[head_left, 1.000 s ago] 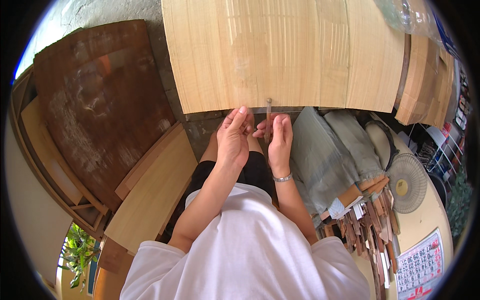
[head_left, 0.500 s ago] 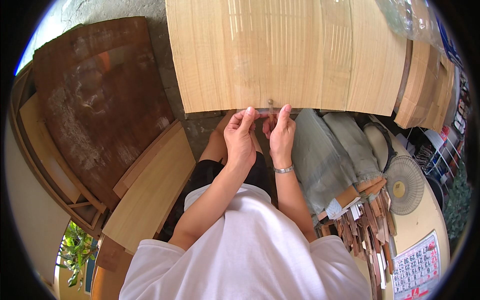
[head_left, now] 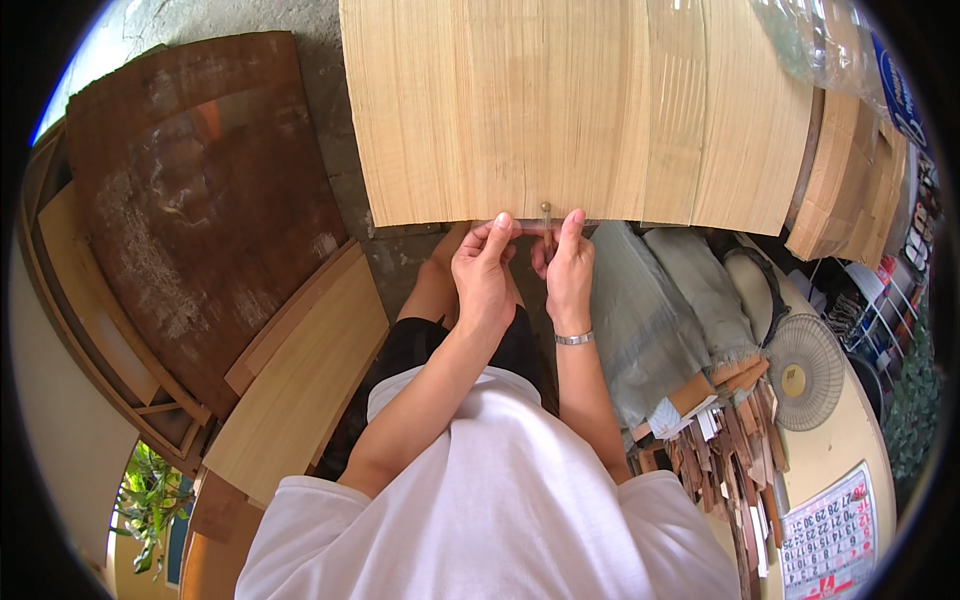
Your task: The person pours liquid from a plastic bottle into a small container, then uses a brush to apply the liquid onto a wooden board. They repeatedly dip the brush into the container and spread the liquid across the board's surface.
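Note:
A broad pale wood-grain panel [head_left: 560, 110] lies ahead of me, with a clear, glass-like sheet [head_left: 676, 90] over it that shows faint reflections and a thin edge line. At the near edge, my left hand [head_left: 485, 275] is closed, thumb on top, pinching what looks like the sheet's edge; the fingertips hide part of it. Just to its right, my right hand [head_left: 566, 280] has its thumb up and fingers curled round a slim glass cutter [head_left: 547, 215] with a round brass-coloured knob. The knob stands up above the panel's edge. A metal watch band circles my right wrist.
A dark brown board [head_left: 200, 200] and a pale plank [head_left: 295, 385] lean at left. On the right are grey-wrapped bundles [head_left: 655, 320], stacked wood offcuts [head_left: 725, 460], a fan [head_left: 803, 373] and a calendar [head_left: 830, 535]. Cardboard [head_left: 845, 180] and clear plastic [head_left: 810, 45] sit at far right.
Both hands appear slightly farther right, with their grips kept. The bright reflections over the middle of the sheet have faded, leaving some at the right.

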{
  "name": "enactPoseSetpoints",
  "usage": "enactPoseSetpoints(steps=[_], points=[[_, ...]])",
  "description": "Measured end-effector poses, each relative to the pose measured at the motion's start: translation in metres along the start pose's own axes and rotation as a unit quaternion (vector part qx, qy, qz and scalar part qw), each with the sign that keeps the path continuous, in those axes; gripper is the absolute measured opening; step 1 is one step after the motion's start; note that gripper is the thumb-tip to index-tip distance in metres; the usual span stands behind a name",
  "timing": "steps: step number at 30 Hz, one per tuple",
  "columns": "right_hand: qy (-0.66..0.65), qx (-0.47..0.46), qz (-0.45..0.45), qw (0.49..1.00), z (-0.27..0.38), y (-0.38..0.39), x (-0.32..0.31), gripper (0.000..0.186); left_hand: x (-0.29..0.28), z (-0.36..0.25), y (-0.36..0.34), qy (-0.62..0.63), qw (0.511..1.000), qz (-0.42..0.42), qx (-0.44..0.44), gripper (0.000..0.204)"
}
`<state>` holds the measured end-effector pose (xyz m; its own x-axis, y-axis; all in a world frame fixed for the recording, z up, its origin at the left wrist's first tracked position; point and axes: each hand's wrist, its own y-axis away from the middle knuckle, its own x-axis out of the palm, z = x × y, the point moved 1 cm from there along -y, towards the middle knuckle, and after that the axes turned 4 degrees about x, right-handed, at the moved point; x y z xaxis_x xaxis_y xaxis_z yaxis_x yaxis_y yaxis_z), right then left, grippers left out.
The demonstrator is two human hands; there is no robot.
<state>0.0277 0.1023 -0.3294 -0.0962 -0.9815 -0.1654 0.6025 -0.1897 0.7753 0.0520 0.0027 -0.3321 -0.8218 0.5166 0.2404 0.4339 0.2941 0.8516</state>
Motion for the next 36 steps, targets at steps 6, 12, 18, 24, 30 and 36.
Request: enactPoseSetpoints(steps=[6, 12, 18, 24, 30, 36], points=[[0.023, 0.002, 0.019, 1.000, -0.002, 0.002, -0.003, 0.079, -0.002, -0.003, 0.001, 0.000, 1.000, 0.003, -0.007, 0.015], [0.095, -0.010, 0.113, 0.989, -0.001, 0.017, -0.017, 0.066, -0.004, -0.017, 0.016, 0.021, 0.999, 0.019, -0.023, 0.013], [0.355, 0.019, 0.148, 0.923, -0.002, 0.049, -0.053, 0.048, -0.015, -0.034, 0.018, 0.032, 0.999, 0.032, -0.010, 0.010], [-0.195, 0.040, -0.045, 0.979, -0.005, 0.039, -0.030, 0.021, -0.025, -0.046, 0.011, 0.036, 0.999, -0.002, -0.001, 0.012], [-0.326, 0.049, -0.064, 0.942, 0.009, 0.028, -0.011, 0.021, -0.028, -0.059, 0.015, 0.092, 0.994, 0.038, 0.037, 0.013], [-0.309, 0.050, -0.096, 0.945, 0.015, 0.029, -0.012, 0.012, -0.037, -0.076, 0.013, 0.113, 0.989, 0.072, 0.059, 0.022]])
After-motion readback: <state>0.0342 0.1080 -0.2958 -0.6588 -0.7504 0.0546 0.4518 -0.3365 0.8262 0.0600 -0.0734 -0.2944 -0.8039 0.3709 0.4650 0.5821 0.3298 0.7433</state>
